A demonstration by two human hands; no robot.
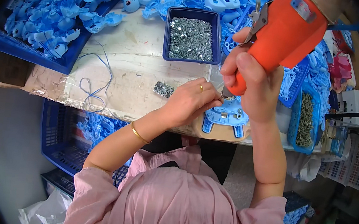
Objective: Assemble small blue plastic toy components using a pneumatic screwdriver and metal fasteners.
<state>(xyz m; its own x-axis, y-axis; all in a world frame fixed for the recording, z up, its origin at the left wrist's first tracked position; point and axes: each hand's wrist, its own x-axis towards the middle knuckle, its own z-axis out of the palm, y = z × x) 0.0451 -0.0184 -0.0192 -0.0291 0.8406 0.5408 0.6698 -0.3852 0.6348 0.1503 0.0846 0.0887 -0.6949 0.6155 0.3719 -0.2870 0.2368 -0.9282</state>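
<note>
R fingers (231, 66) wrapped rnd orange driver (268, 38); L fingers (211, 97) bunched, hold unclear, w/ blue part (230, 118) just below.

One left hand (191, 99), one right hand (255, 74), one gold ring (201, 88), one gold bangle (139, 133), one orange power screwdriver (286, 31), one light-blue plastic workpiece (226, 116), one navy tray (189, 61) of metal fasteners (191, 39), one fastener heap (163, 89) and one turquoise fastener basket (301, 148) are visible.

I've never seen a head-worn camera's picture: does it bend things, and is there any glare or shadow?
Head view: the front of the table bows and the corners go black; head view: bright glints dot the metal bits in the dark blue tray; head view: the orange tool looks well lit, while the lower right is dim.
</note>
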